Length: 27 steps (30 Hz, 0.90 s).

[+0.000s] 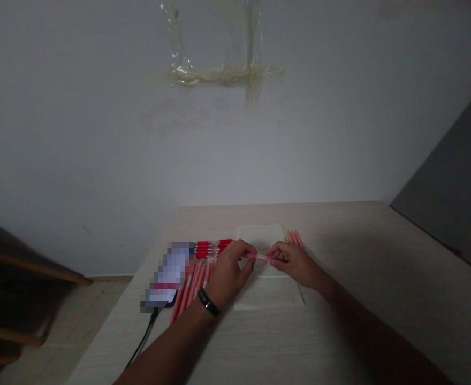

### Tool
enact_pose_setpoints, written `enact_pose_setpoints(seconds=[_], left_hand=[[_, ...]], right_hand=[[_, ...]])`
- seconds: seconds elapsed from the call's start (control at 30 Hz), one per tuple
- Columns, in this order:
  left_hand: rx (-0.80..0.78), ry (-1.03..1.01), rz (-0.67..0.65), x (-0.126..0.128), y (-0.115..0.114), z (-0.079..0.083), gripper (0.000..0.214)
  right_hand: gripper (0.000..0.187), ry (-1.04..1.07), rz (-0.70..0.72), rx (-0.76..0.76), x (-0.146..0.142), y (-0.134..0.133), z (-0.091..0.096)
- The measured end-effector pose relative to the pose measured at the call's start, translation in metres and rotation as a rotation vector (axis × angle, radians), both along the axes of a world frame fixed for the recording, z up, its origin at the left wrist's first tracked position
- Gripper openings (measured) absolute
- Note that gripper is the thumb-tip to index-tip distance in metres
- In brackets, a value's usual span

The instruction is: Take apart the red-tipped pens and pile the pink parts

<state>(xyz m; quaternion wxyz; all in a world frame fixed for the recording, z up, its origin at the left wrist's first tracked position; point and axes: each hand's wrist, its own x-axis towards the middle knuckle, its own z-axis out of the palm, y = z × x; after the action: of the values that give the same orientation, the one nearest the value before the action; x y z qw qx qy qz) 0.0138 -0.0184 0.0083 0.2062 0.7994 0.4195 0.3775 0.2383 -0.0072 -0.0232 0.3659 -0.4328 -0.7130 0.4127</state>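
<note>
A slim pink pen (261, 257) with a whitish band at its middle lies crosswise between my two hands. Its left end is pinched in the closed fingers of my left hand (232, 267), which has a black wristband. My right hand (294, 261) pinches the other end, so much of the pen is hidden. Below both hands a pale sheet (265, 295) lies on the table. Several red pens (211, 249) and several pink pens (195, 280) lie left of my left hand. Just beyond my right hand are more pink pens (294, 238).
A blurred-out phone (169, 275) with a black cable (142, 339) lies on the left of the wooden table (340, 342). Behind the table rises a wall (319, 149) with clear tape (219, 77). Dark wood-edged furniture (22, 267) stands at left; a dark panel (456, 182) borders the right.
</note>
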Motion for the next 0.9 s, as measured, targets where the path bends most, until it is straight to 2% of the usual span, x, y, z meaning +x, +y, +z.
enact_pose_setpoints(seconds=[0.17,0.43,0.63,0.8,0.9], left_hand=[[0.038,0.0,-0.042,-0.001,-0.001,0.001,0.017],[0.058,-0.061,-0.065,0.0,-0.003,0.002,0.039],[0.085,-0.064,-0.039,-0.001,-0.003,0.002,0.036],[0.047,-0.024,-0.029,0.0,-0.001,0.0,0.021],[0.018,0.009,-0.023,-0.001,0.001,-0.004,0.021]], right_hand=[[0.022,0.057,0.074,-0.04,-0.001,0.002,-0.012],[0.019,0.092,0.102,-0.074,-0.001,0.002,-0.02],[0.016,0.109,0.103,-0.092,-0.002,0.001,-0.016],[0.013,0.07,0.049,-0.059,-0.003,0.0,-0.008],[0.014,0.056,0.01,-0.019,-0.001,0.001,-0.006]])
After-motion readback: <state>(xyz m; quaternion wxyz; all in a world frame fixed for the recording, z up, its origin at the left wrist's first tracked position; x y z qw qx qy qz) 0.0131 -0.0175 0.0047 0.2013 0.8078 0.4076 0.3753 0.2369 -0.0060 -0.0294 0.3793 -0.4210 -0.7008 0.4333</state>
